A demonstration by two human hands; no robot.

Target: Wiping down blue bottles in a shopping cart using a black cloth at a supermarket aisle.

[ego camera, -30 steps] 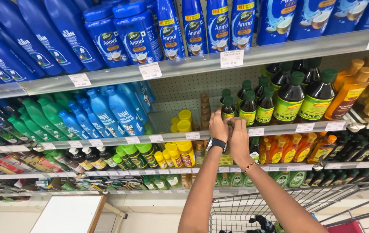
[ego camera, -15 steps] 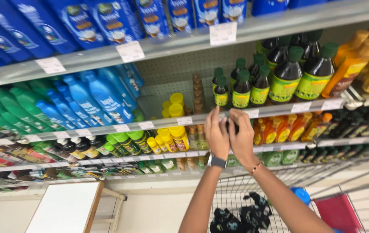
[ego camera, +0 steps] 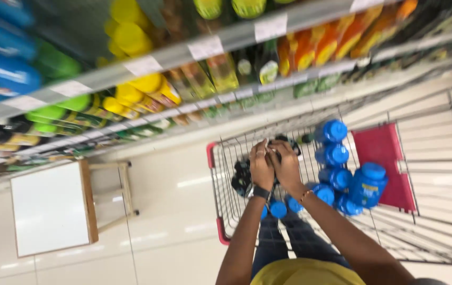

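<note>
Small dark bottles, blurred, are being gripped together by the closed left hand and right hand over the shopping cart, blue-capped bottles lying just right of the grip.

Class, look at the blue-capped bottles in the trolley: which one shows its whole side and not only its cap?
The blue bottle beside the red flap; the other bottles show mainly caps.

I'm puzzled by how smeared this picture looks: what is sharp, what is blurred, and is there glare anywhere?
Head view: the shelves of bottles are streaked by motion blur and tilted; the left hand and right hand, together over the wire cart, are softly blurred; the blue-capped bottles read a little clearer; pale glare patches lie on the glossy floor; what the hands hold cannot be told.
</note>
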